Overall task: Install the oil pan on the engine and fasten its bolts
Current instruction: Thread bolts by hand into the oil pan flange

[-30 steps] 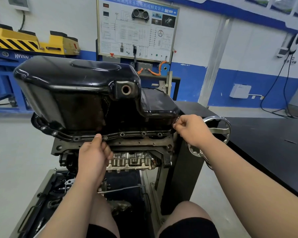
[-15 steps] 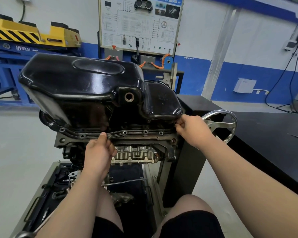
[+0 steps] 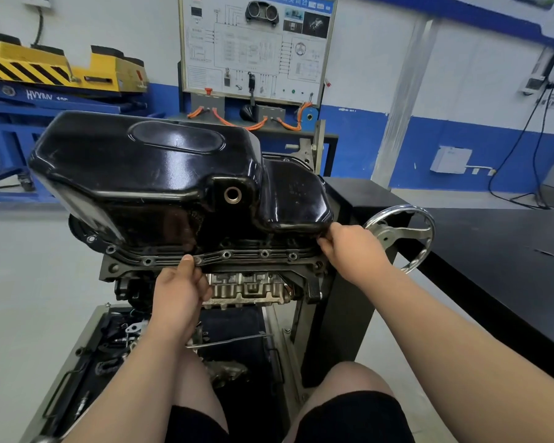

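Note:
A glossy black oil pan (image 3: 160,177) sits upside down on the engine block (image 3: 247,287), its flange with empty bolt holes facing me. My left hand (image 3: 179,290) pinches the near flange edge near its middle, thumb on top. My right hand (image 3: 349,247) grips the pan's right near corner. The open drain hole (image 3: 233,195) shows on the pan's front wall. No bolts are visible in the flange holes.
The engine hangs on a black stand (image 3: 343,314) with a silver handwheel (image 3: 403,235) right of my right hand. A parts tray (image 3: 87,362) with loose pieces lies below. A black table (image 3: 509,251) stands at right, a wiring board (image 3: 256,46) behind.
The pan has settled lower onto the block and both hands kept their hold on the flange. My view has tilted down and moved closer.

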`<state>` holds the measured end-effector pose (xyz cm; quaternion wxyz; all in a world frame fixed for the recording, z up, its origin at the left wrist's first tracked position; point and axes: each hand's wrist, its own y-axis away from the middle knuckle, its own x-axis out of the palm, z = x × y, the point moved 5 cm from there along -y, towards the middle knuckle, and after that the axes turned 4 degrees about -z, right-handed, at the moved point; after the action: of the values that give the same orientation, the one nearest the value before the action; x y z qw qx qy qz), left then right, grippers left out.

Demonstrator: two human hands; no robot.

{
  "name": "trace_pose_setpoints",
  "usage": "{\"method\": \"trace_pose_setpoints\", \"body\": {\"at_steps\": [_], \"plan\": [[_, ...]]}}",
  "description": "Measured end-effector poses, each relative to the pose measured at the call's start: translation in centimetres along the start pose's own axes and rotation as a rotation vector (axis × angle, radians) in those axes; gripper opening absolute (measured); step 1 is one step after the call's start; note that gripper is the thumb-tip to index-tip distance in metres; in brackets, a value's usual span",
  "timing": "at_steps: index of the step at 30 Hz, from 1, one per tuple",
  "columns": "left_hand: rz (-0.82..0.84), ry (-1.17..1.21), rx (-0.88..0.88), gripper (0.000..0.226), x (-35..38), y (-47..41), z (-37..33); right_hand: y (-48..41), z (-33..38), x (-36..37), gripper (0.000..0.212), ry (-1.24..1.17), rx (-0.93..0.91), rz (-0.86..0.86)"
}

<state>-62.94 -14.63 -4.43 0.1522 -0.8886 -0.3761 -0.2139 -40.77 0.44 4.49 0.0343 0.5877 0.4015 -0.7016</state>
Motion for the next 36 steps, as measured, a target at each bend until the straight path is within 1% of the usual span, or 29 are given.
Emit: {"method": "trace_pose_setpoints", "body": {"at_steps": [5,9,11,13,17,19,21,25,27,31,33,36], "plan": [[-0.039,-0.047,0.037,0.044,0.1,-0.1,0.1,0.3,-0.2,-0.2,0.029,-0.083,0.026,0.011],[-0.145,-0.086,0.060,0.043,-0.1,0.0,0.3,0.6,-0.2,0.1,0.021,-0.200,0.071,0.021],[-0.188,-0.105,0.058,0.045,-0.2,0.0,0.5,0.7,-0.2,0.2,0.021,-0.219,0.085,0.016],[-0.209,-0.113,0.045,0.042,-0.3,0.0,0.8,0.7,-0.2,0.1,0.022,-0.184,0.098,0.012],[-0.228,-0.134,0.036,0.036,-0.8,-0.4,1.1,0.6,-0.1,0.1,0.027,0.020,0.085,-0.002],[-0.242,-0.140,0.014,0.034,-1.0,-0.6,1.3,0.7,0.0,0.2,0.031,0.082,0.075,0.000],[-0.246,-0.130,0.003,0.032,-1.2,-0.8,1.4,0.8,-0.1,0.3,0.027,0.063,0.084,-0.013],[-0.274,-0.124,-0.002,0.030,-1.3,-0.8,1.5,0.9,-0.1,0.5,0.020,-0.061,0.118,-0.002],[-0.269,-0.116,0.000,0.031,-1.1,-0.7,1.5,1.0,0.0,0.5,0.020,-0.063,0.123,-0.009],[-0.268,-0.107,0.014,0.036,-1.1,-0.7,1.5,1.2,-0.1,0.5,0.025,0.023,0.121,-0.025],[-0.257,-0.108,0.017,0.038,-1.1,-0.7,1.5,1.4,-0.3,0.8,0.027,-0.027,0.152,-0.028],[-0.254,-0.100,0.020,0.039,-1.2,-0.9,1.7,1.4,-0.2,1.2,0.022,-0.118,0.158,-0.041]]}}
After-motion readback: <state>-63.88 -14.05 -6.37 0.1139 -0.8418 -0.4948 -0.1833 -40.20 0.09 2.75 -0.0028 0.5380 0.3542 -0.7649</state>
